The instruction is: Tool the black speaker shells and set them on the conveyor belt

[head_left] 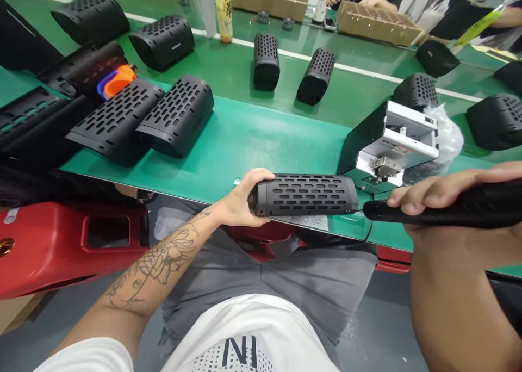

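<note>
My left hand (242,198) grips the left end of a black speaker housing (310,193) with rows of slots, which lies sideways at the table's near edge. In my right hand (432,198) is a black electric screwdriver (460,206), held level with fingers wrapped round its body. Its thin tip points left and meets the housing's right end, near the lower corner; the exact contact point is too small to make out. Just behind the tool tip stands a screw feeder (391,146), a black and silver box with a metal outlet on its front.
Left on the green table (244,138) lie slotted housings (179,116), one beside an orange and blue object (117,81). More housings (267,62) stand along the belt (228,70). Across it are cardboard trays (375,23) and other people's hands (377,2). A red stool (73,247) stands lower left.
</note>
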`<act>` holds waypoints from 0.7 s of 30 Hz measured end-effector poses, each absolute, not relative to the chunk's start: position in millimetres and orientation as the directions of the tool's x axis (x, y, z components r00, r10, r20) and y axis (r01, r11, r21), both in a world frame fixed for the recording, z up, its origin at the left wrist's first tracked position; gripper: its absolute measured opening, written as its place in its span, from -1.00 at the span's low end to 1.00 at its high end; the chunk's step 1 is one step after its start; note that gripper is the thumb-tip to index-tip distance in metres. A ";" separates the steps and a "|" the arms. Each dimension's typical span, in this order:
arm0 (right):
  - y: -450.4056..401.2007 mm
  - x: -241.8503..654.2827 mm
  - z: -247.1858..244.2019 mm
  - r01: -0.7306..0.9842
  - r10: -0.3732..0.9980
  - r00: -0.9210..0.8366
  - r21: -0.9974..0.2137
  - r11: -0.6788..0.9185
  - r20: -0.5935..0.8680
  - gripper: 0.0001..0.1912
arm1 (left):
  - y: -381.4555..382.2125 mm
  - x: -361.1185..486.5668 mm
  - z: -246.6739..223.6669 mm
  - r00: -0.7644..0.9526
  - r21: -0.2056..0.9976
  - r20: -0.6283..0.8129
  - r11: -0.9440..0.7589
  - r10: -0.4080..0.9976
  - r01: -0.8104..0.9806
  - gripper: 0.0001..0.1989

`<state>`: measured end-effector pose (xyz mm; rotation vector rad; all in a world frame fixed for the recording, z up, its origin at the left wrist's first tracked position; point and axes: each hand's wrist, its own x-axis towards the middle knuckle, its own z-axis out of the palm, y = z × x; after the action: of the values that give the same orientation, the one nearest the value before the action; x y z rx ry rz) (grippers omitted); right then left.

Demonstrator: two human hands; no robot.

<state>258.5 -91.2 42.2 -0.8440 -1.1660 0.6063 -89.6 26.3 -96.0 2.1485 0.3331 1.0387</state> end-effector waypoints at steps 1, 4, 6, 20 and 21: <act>-86.4 254.9 43.1 0.023 0.793 0.231 -0.818 0.575 0.564 -0.43 | 26.1 -89.4 -95.3 0.641 0.699 0.579 -0.711 0.504 -0.072 0.05; -79.5 250.6 43.5 0.058 0.799 0.148 -0.811 0.582 0.583 -0.45 | 25.8 -89.6 -94.0 0.645 0.706 0.568 -0.706 0.511 -0.062 0.03; -79.6 249.6 42.2 0.076 0.795 0.145 -0.808 0.585 0.589 -0.54 | 25.7 -90.0 -94.2 0.646 0.707 0.565 -0.705 0.512 -0.060 0.02; -80.3 230.4 50.0 0.032 0.867 0.099 -0.872 0.489 0.489 -0.61 | 22.6 -91.1 -90.3 0.632 0.723 0.543 -0.691 0.553 -0.017 0.02; -82.6 227.1 52.4 0.030 0.875 0.117 -0.883 0.469 0.469 -0.60 | 22.2 -91.2 -88.7 0.635 0.721 0.541 -0.693 0.552 -0.012 0.02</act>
<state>227.1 -82.6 52.4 -0.8998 -1.3144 0.7599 -91.2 22.2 -88.7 2.1450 0.4190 1.0209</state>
